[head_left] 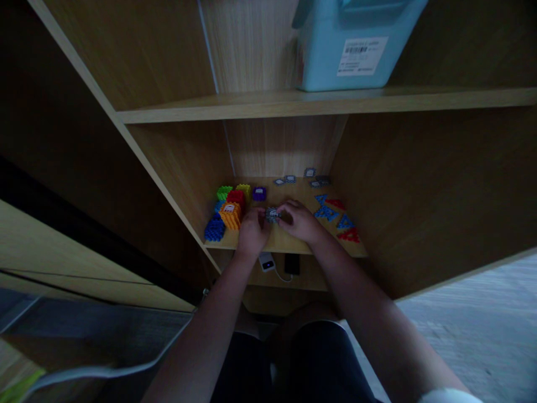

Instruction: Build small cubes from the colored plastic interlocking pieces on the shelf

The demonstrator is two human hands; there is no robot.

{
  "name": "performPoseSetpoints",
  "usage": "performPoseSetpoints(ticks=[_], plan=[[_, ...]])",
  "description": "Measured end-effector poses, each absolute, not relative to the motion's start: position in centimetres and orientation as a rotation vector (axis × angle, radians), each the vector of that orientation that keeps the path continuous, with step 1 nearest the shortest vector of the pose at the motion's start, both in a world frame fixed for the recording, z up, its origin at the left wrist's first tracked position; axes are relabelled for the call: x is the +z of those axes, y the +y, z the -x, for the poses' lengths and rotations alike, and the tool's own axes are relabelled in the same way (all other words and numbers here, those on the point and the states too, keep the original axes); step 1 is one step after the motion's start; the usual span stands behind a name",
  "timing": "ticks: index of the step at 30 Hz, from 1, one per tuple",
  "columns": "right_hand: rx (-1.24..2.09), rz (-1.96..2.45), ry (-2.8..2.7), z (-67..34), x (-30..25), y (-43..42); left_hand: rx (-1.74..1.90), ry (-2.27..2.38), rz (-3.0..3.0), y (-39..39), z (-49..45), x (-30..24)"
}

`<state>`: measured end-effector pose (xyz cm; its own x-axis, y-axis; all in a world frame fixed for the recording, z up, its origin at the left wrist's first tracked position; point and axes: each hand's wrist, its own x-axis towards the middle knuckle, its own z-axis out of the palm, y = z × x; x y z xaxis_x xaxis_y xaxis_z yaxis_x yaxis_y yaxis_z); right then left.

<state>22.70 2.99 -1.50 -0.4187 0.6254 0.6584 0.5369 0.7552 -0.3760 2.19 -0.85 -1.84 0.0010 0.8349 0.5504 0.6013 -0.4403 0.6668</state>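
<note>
Both my hands reach into a low wooden shelf (pixel 289 242). My left hand (pixel 251 229) and my right hand (pixel 298 219) are closed from either side on a small grey studded piece (pixel 272 214) held between the fingertips, just above the shelf board. Left of the hands stands a cluster of coloured studded cubes (pixel 230 208): green, yellow, red, orange, blue and a purple one (pixel 259 193). Right of the hands lie blue and red triangular pieces (pixel 338 218). Several grey pieces (pixel 308 178) lie at the back of the shelf.
A light-blue plastic box (pixel 352 45) with a white label stands on the shelf above. Below the shelf's front edge sit a small white device with a cable (pixel 267 262) and a black object (pixel 292 263). Grey floor (pixel 474 324) shows at the right.
</note>
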Motion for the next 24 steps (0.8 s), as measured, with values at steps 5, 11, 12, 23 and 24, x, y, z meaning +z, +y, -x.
performPoseSetpoints(ticks=[5, 11, 12, 23, 24], plan=[[0.147, 0.868, -2.111, -22.63, -1.34, 2.79, 1.407, 1.504, -2.01, -0.84, -2.26, -1.83], [0.161, 0.885, -2.121, -22.64, -1.27, 2.67, 1.409, 1.487, -2.005, -0.64, -2.22, -2.12], [0.161, 0.888, -2.123, -22.65, -1.32, 2.69, 1.408, 1.489, -2.004, -0.63, -2.22, -2.13], [0.218, 0.957, -2.156, -22.66, -1.74, 2.79, 1.383, 1.52, -1.993, -0.53, -2.33, -2.19], [0.224, 0.965, -2.161, -22.65, -1.72, 2.74, 1.371, 1.527, -1.986, -0.56, -2.36, -2.15]])
